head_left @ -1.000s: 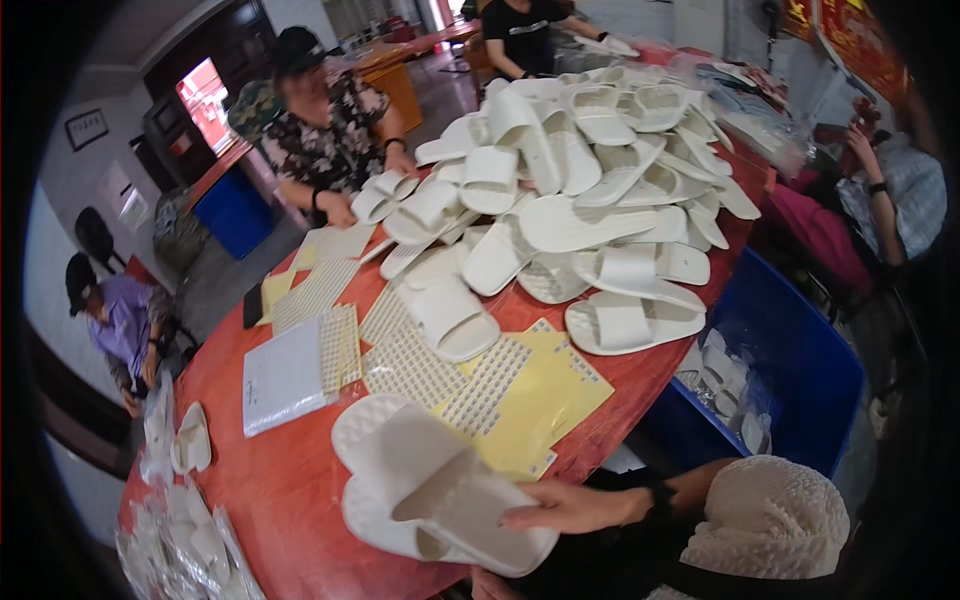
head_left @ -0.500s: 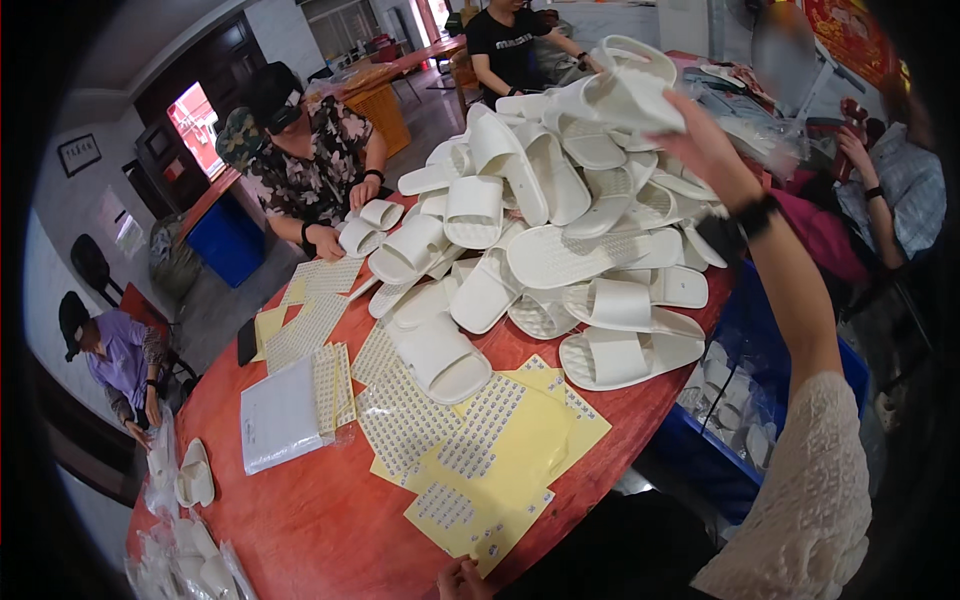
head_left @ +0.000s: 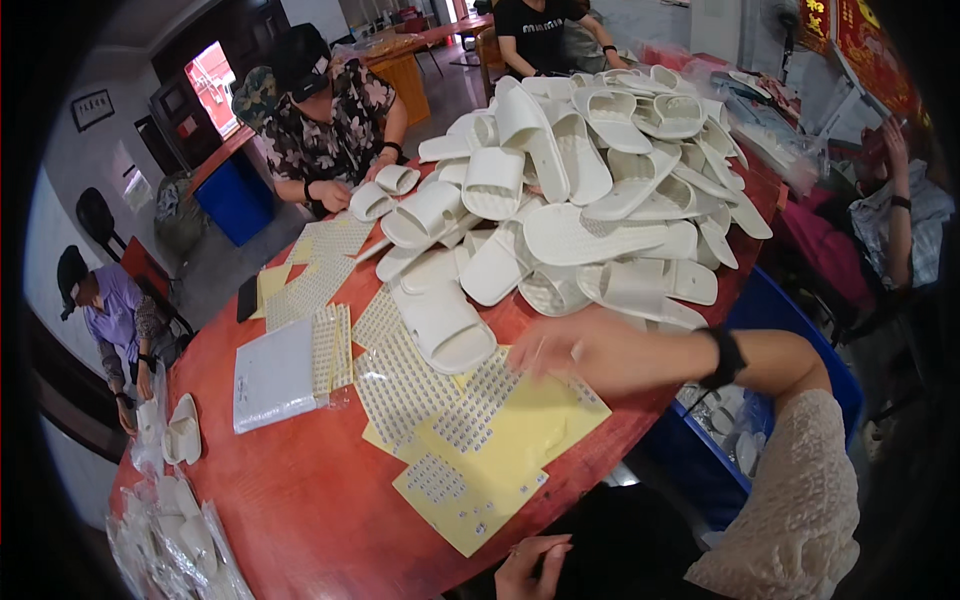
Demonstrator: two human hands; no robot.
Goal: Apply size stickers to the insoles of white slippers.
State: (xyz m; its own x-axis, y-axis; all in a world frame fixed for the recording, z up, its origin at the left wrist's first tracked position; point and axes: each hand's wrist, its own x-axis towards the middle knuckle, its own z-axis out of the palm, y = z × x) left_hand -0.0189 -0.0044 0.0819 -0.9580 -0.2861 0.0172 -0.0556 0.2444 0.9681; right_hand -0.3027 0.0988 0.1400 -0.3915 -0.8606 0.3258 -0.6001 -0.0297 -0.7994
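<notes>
My right hand (head_left: 585, 352) hangs low over the sticker sheets, close to the near side of a heap of white slippers (head_left: 595, 236). Motion blurs its fingers, and no slipper shows in it. Close to my body, by the table edge, is my left hand (head_left: 535, 568) with thumb and fingers drawn together. Whatever it may hold is too small to make out. Yellow sheets (head_left: 515, 440) with rows of small printed stickers lie overlapping on the table. One white slipper (head_left: 447, 325) rests on the sheets' far part, its toe toward me.
The red round table (head_left: 300, 490) also bears a plastic-wrapped white stack (head_left: 275, 375), a dark phone (head_left: 247, 298) and bagged slippers (head_left: 175, 540). A blue crate (head_left: 695, 475) with slippers stands at right, below the table edge. A person (head_left: 325, 120) works across the table; others sit around.
My right hand has come down from the top of the heap, where it was at a slipper, to the sheets. My left hand has moved a little right and shows more. The view has shifted slightly.
</notes>
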